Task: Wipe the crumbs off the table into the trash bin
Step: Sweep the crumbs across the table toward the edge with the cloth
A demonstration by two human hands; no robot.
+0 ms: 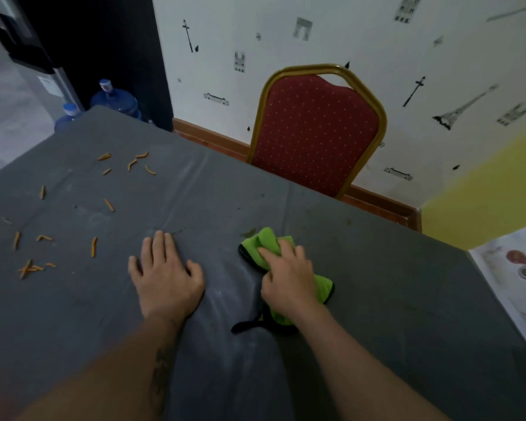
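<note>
**crumbwatch:** ok so head view, the only 1 we've got. The right hand (287,282) sits on top of a bunched-up green cloth (269,243), fingers curled over and bearing down on it, index finger stretched forward across the wad. Cloth sticks out past the fingertips on the far side and out from under the palm toward the right, and its black trim trails back toward the person beside the wrist.

**tabletop_tom:** and the other hand?

**crumbwatch:** The left hand (164,276) is flat on the table (377,268), palm down, fingers straight and lightly spread, holding nothing. It's just beside the cloth hand, not touching it.

**tabletop_tom:** where's the actual mess tho

**crumbwatch:** The crumbs (93,247) are orange stick-shaped bits, scattered over the left part of the table, all left of the left hand and well apart from the cloth. 1 loose group near the far left edge, another cluster at the near left, a few singles in between. Nothing touching either hand.

**tabletop_tom:** surface?

**crumbwatch:** Dark grey cover with creases and pale smudgy streaks, especially between the 2 hands. A printed sheet with food pictures (516,278) lies at the right edge.

**tabletop_tom:** room?

**crumbwatch:** Red padded chair with a gold frame (316,129) pushed up to the far side, white wall with little landmark drawings, yellow section on the right. 2 blue water jugs (116,98) stand on the floor past the far left corner. Can't spot a bin in this view.
</note>
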